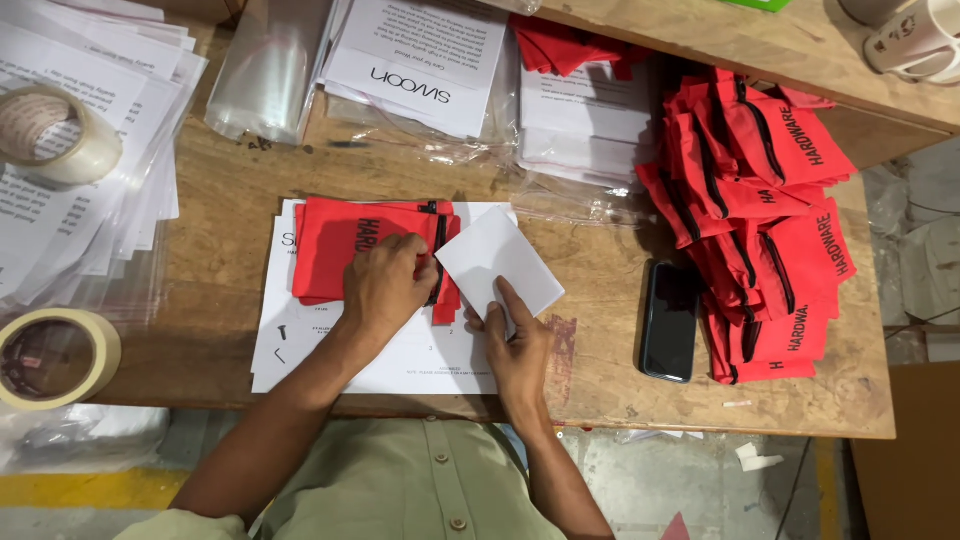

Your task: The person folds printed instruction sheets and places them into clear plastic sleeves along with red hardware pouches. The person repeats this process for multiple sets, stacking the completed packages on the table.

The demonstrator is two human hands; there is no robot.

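From the head view, the left hand (pixel 385 283) presses flat on a red bag (pixel 345 248) lying on a white sheet (pixel 400 360). The right hand (pixel 515 345) pinches a white card (pixel 497 262) beside it. The card could bend if pushed crooked.

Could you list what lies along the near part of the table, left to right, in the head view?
Tape roll → left hand on a red pouch → right hand on a white card → black phone → pile of red pouches.
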